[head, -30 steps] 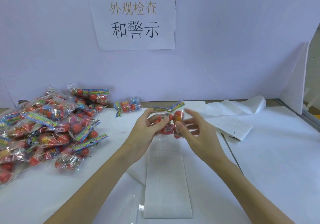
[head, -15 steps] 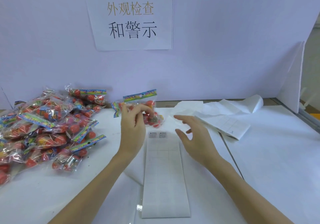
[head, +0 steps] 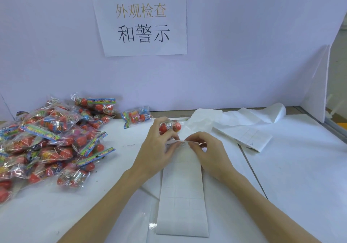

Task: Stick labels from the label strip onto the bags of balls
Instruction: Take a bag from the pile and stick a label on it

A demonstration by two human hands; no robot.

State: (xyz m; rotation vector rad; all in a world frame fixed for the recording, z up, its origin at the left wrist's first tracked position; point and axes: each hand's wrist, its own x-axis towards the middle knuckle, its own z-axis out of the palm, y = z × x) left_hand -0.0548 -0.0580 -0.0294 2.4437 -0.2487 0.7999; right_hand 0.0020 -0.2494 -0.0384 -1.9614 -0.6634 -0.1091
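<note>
The step in hand is judged to be the peeling of a fresh label from the far end of the label strip (head: 183,190); both hands are met at that end. The left hand (head: 159,149) is held with its fingers curled; a bag of balls (head: 170,126) seems to be kept under its far fingers while thumb and forefinger are brought down onto a printed label (head: 176,145) at the strip's top edge. The right hand (head: 204,149) is curled too, its fingertips pinched at the same edge just beside the left thumb; whether the label has been lifted free cannot be told.

The next move is judged to call for a clean lift of one corner, the strip being held flat, and then for the label to be carried the short way to the bag beyond the fingers and pressed smooth on the crinkly film.

The bag is small and clear, with red-orange balls inside; part of it is hidden by the left fingers. The strip is a long white backing, laid on the worktop (head: 291,177) from the hands back between the forearms; empty label cells are faintly seen along it. A heap of bags (head: 50,141) is lying well to the left of the left hand.
</note>
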